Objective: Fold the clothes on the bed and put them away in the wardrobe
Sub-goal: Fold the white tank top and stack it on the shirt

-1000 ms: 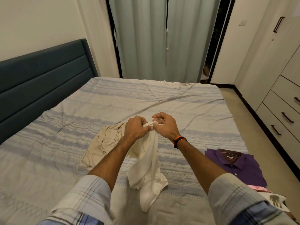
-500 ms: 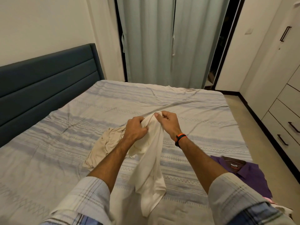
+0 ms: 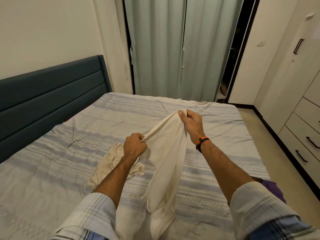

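Observation:
A cream-white garment (image 3: 166, 163) hangs above the bed (image 3: 52, 170), stretched between both my hands. My left hand (image 3: 135, 146) grips one part of its top edge in a fist. My right hand (image 3: 191, 123), higher and farther out, pinches another part of that edge between thumb and fingers. The rest of the cloth droops toward me in long folds. A crumpled beige garment (image 3: 110, 163) lies on the striped sheet, partly behind my left forearm. A purple shirt (image 3: 271, 186) peeks out at the bed's right edge, mostly hidden by my right sleeve.
The wardrobe (image 3: 297, 80) with dark handles and its drawers (image 3: 306, 135) line the right wall, across a narrow strip of floor. A dark blue headboard (image 3: 52, 94) runs along the left. Pale curtains (image 3: 181, 49) hang beyond the bed's far end.
My hands have drawn apart: the right rose and moved out to the right, the left dropped a little, stretching the garment's top edge between them. The view tilted upward.

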